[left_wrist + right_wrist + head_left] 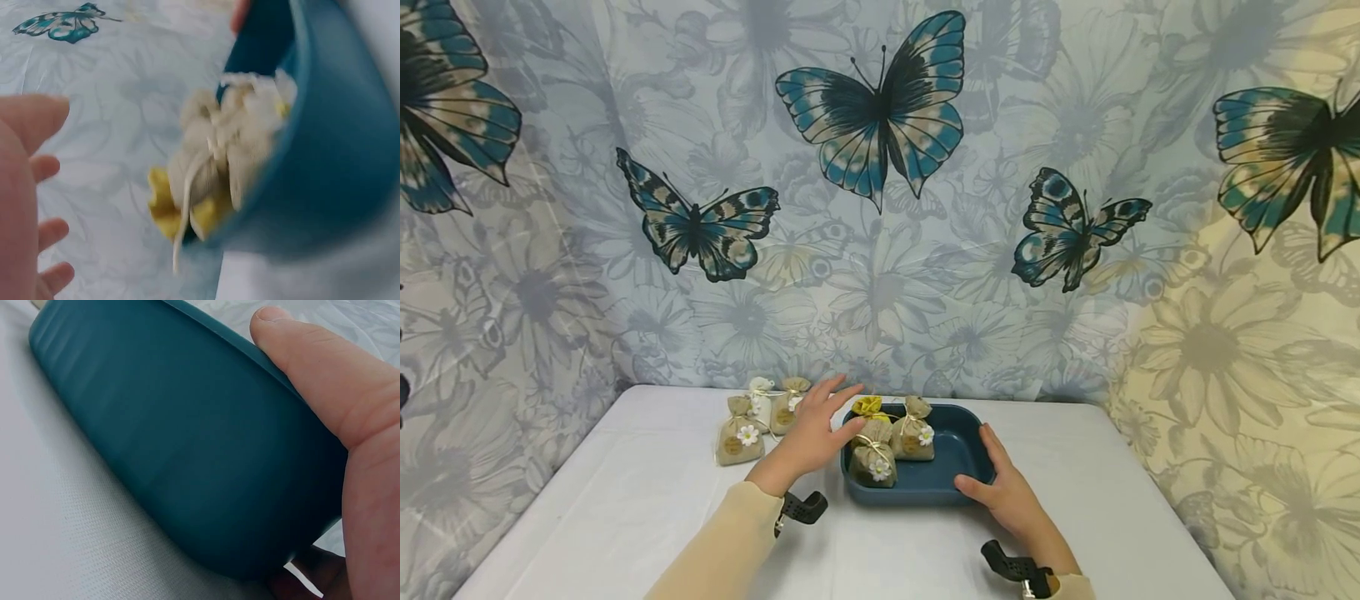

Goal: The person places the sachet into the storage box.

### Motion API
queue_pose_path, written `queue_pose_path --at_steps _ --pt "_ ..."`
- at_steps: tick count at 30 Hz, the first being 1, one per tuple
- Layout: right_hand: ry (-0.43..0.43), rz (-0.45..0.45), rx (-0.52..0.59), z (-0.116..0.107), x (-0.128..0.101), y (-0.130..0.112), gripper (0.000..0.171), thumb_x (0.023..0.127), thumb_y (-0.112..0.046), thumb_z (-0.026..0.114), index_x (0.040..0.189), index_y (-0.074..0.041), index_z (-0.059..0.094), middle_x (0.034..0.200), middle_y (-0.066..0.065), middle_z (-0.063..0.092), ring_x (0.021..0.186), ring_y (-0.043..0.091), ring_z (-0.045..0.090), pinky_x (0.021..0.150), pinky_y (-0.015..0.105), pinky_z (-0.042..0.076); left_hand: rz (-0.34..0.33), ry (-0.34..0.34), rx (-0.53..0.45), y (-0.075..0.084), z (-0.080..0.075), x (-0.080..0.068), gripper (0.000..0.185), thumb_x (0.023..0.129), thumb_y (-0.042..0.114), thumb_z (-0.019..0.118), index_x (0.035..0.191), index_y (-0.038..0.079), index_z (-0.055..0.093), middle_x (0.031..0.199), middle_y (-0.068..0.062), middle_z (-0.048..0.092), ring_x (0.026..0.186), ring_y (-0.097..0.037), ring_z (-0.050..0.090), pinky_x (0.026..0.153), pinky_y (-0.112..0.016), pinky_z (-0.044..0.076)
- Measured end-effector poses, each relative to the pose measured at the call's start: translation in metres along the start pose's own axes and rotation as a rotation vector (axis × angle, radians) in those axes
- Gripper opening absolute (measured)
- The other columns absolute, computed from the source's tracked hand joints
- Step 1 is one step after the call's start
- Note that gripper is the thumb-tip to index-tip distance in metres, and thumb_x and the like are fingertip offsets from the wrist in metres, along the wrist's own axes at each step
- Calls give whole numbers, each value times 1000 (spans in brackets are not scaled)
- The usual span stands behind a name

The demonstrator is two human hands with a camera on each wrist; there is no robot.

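Note:
A dark blue tray [951, 497] sits on the white table, with two beige drawstring sachets [874, 458] bearing white flowers and a yellow sachet [868, 407] in its left half. My right hand [1011, 493] grips the tray's right end. In the right wrist view the thumb [312, 359] lies over the rim, and other fingers show low at the corner. My left hand [816, 433], fingers spread, hovers just left of the tray and holds nothing. In the left wrist view its fingers [53, 231] stand apart from the sachets [212, 144].
Left of the tray, behind my left hand, stand a beige sachet [740, 433] with a white flower, a white sachet [762, 404] and another beige sachet [786, 408]. A butterfly-print cloth [880, 317] hangs at the table's [580, 500] back edge.

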State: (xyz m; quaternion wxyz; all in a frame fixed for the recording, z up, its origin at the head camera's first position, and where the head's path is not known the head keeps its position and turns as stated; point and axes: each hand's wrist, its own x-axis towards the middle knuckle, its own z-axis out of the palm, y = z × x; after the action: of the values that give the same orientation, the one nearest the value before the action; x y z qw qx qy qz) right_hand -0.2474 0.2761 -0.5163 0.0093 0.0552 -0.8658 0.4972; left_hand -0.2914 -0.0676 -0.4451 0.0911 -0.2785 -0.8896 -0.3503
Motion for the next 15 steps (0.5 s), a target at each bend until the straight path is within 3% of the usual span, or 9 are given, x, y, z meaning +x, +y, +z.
queue_pose_path --at_steps 10,15 --pt "-2 -2 -4 -1 0 1 104 88 -33 77 161 -12 7 166 8 0 149 35 1 112 65 8 47 -15 147 -23 -22 -21 73 95 48 65 157 24 36 164 -15 13 146 -45 9 108 -70 8" --pt "-3 -15 1 0 1 1 104 88 -31 78 161 -11 7 166 10 1 149 36 0 112 66 9 21 6 188 -36 -32 -34 83 89 49 71 158 25 31 165 -15 6 147 -45 6 108 -71 9"
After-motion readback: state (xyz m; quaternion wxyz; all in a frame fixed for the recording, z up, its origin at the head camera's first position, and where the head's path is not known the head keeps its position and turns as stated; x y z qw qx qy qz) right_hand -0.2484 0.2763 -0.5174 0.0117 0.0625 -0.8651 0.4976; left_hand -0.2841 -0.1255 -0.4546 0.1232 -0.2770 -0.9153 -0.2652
